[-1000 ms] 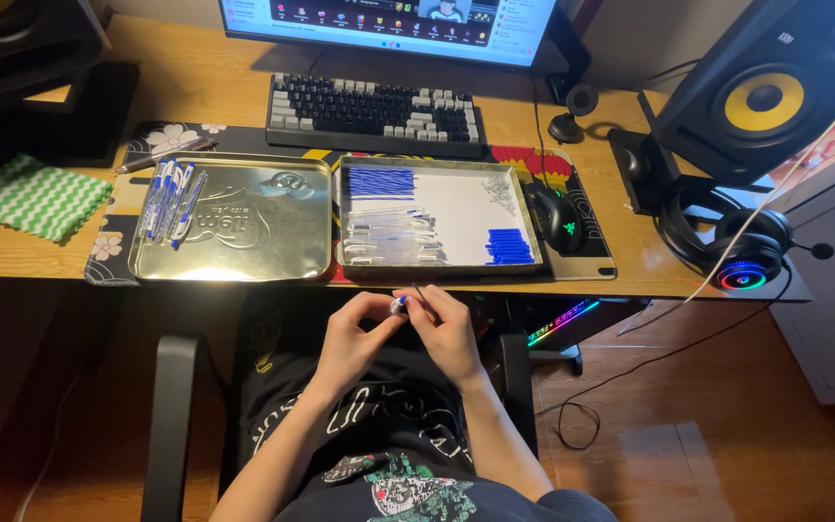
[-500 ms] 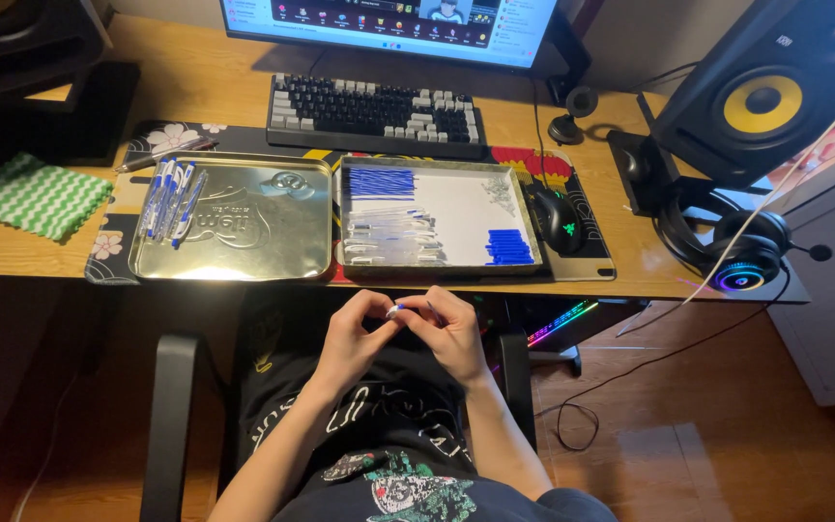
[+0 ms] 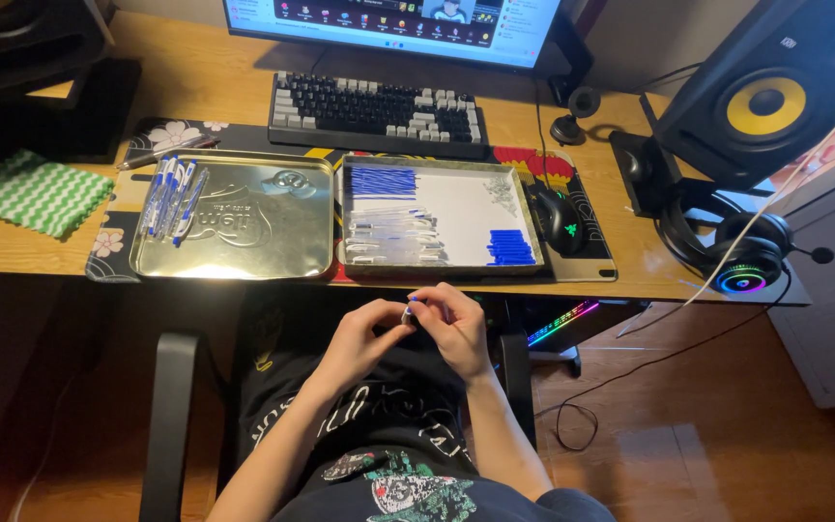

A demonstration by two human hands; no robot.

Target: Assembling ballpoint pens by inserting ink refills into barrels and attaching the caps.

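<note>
Pen [image 3: 410,310] sits pinched between both hands, just below the front edge of the desk [image 3: 244,87] and over my lap. Only its blue end shows; the rest is hidden by fingers. Left hand [image 3: 364,338] and right hand [image 3: 451,329] are pressed together, both clamped on the pen, fingertips meeting at the middle.

My read: this is a pen being put together. To do it well I'd keep the two halves in one straight line, push along that line, no bending, with a light grip so nothing slips to the floor. Can't tell whether the parts are fully seated.

On the desk, at the near edge straight above the hands, is the parts tray [image 3: 524,193]: blue refills [image 3: 384,181] at its far left corner, clear barrels [image 3: 393,237] near left, blue caps [image 3: 511,247] near right. Left of that, also at the desk's near edge, is a metal tray [image 3: 273,242] with finished pens [image 3: 171,193] along its left side. Keyboard [image 3: 377,113] further back, mouse [image 3: 558,217] just right of the parts tray.
</note>
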